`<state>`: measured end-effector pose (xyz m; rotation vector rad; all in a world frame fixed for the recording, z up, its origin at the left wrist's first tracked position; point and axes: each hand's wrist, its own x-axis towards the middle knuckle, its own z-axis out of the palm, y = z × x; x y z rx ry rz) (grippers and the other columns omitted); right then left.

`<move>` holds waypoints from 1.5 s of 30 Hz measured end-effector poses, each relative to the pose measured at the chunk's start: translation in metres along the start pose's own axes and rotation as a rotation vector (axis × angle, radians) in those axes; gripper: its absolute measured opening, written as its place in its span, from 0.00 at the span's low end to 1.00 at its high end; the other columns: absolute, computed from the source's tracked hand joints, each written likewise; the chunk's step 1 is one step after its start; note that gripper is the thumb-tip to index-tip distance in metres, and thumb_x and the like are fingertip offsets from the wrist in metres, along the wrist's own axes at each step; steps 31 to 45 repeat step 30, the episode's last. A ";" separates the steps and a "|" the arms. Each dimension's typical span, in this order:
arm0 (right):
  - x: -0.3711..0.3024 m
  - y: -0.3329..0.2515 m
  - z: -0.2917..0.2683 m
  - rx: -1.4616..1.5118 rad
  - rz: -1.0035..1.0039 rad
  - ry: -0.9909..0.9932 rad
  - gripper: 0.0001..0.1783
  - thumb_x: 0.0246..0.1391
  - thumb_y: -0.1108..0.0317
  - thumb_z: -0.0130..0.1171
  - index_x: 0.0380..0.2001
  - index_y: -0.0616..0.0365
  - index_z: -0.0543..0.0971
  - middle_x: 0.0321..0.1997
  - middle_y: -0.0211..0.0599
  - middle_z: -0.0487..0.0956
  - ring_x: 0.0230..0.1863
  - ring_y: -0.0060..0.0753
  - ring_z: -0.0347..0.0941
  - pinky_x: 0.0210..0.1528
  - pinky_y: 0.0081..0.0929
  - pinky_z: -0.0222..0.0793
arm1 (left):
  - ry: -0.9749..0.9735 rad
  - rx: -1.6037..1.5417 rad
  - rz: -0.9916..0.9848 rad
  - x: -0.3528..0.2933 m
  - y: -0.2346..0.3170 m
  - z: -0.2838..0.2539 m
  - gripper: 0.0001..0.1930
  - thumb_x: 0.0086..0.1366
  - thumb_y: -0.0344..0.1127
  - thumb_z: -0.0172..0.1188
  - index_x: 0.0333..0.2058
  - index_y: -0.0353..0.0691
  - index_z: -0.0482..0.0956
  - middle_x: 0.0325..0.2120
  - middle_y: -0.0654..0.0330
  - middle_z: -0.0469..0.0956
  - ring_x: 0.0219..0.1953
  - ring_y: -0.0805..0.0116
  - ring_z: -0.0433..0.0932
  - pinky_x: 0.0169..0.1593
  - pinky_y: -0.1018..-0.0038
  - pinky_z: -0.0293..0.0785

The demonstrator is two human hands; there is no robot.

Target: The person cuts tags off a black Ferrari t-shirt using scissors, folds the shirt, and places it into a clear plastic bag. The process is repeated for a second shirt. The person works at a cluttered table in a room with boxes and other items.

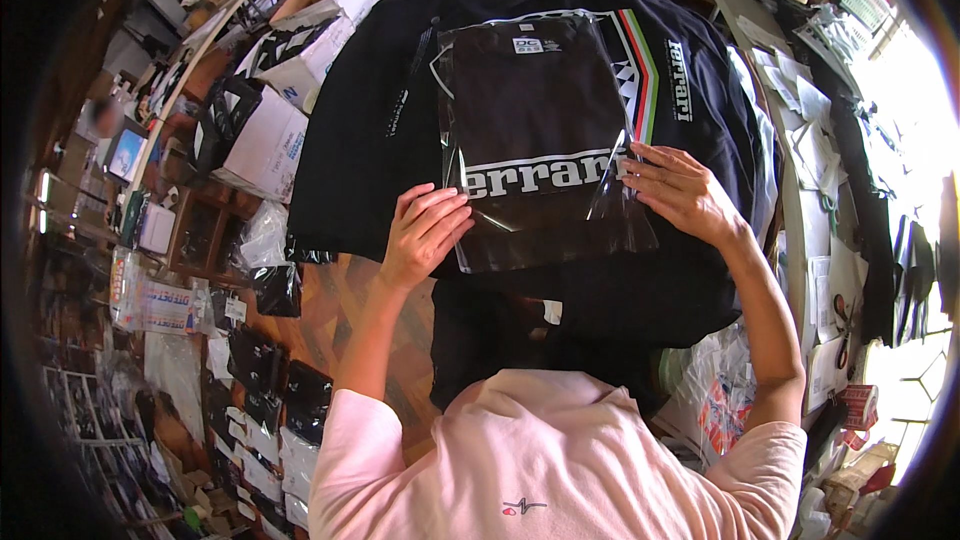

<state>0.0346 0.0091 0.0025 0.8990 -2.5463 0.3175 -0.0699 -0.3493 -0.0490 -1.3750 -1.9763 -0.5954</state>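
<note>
A dark folded T-shirt (535,110) with large pale lettering lies inside a clear plastic bag (560,250). My left hand (428,232) grips the bag's left edge near its lower end, fingers together and curved. On the opposite edge my right hand (685,195) holds the plastic beside the lettering, its fingers reaching over the film. Both thumbs are hidden. Light glints on creases in the plastic by my fingers. Beneath the bag spreads a black garment (350,130) with white print and a red, white and green stripe; it covers the work surface.
Open cardboard boxes (265,140) of dark packed items stand at the left. Packaged garments (265,440) are stacked at the lower left. Along the right runs a ledge with papers (815,155) and scissors (842,315). Plastic bags (715,390) lie by my right elbow.
</note>
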 end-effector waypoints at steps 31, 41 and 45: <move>-0.017 -0.022 -0.011 0.286 0.175 -0.070 0.15 0.41 0.76 0.64 0.37 0.57 0.79 0.51 0.40 0.75 0.61 0.41 0.62 0.59 0.37 0.62 | 0.146 -0.185 -0.020 -0.018 0.007 0.005 0.15 0.49 0.27 0.67 0.38 0.41 0.79 0.41 0.59 0.75 0.44 0.61 0.75 0.46 0.66 0.73; -0.017 -0.022 -0.011 0.286 0.175 -0.070 0.15 0.41 0.76 0.64 0.37 0.57 0.79 0.51 0.40 0.75 0.61 0.41 0.62 0.59 0.37 0.62 | 0.146 -0.185 -0.020 -0.018 0.007 0.005 0.15 0.49 0.27 0.67 0.38 0.41 0.79 0.41 0.59 0.75 0.44 0.61 0.75 0.46 0.66 0.73; -0.017 -0.022 -0.011 0.286 0.175 -0.070 0.15 0.41 0.76 0.64 0.37 0.57 0.79 0.51 0.40 0.75 0.61 0.41 0.62 0.59 0.37 0.62 | 0.146 -0.185 -0.020 -0.018 0.007 0.005 0.15 0.49 0.27 0.67 0.38 0.41 0.79 0.41 0.59 0.75 0.44 0.61 0.75 0.46 0.66 0.73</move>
